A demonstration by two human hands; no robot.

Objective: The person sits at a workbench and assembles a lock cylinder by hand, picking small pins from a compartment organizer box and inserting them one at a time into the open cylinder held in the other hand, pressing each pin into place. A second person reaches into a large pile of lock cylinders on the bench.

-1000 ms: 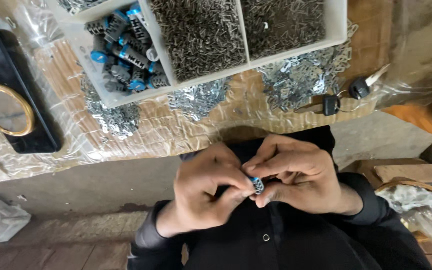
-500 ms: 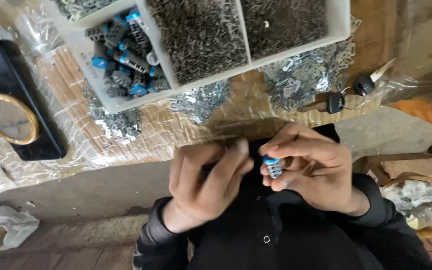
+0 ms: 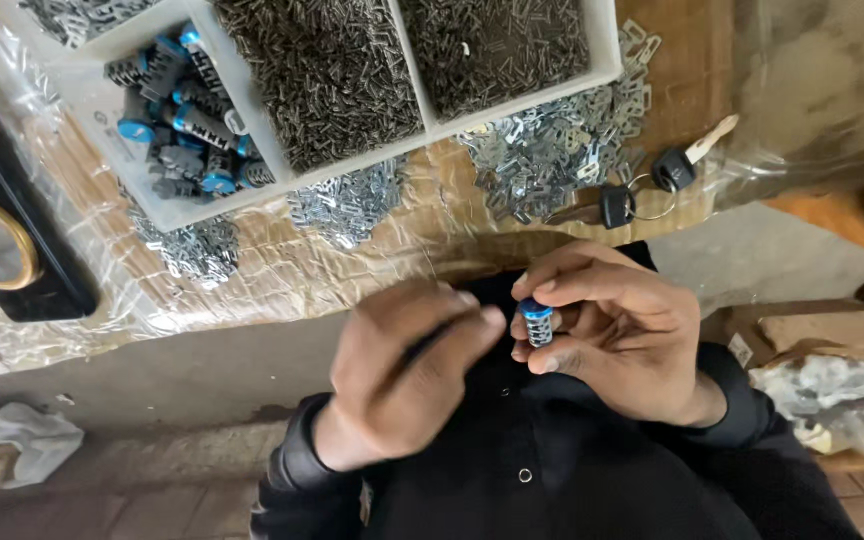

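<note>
Right hand [image 3: 622, 335] pinches the blue-capped cylinder [image 3: 536, 322]; left hand [image 3: 407, 370] just beside.

Both hands were raised close before the chest, sleeves dark to the wrists. The right hand [image 3: 617, 335] was turned palm inward, its fingers [image 3: 592, 285] curled, thumb and forefinger pinched shut on a small cylinder [image 3: 537, 323] held upright. The left hand [image 3: 407, 370] showed its back, blurred, its fingers bunched and pointing toward the right hand, fingertips just beside the cylinder.
</note>
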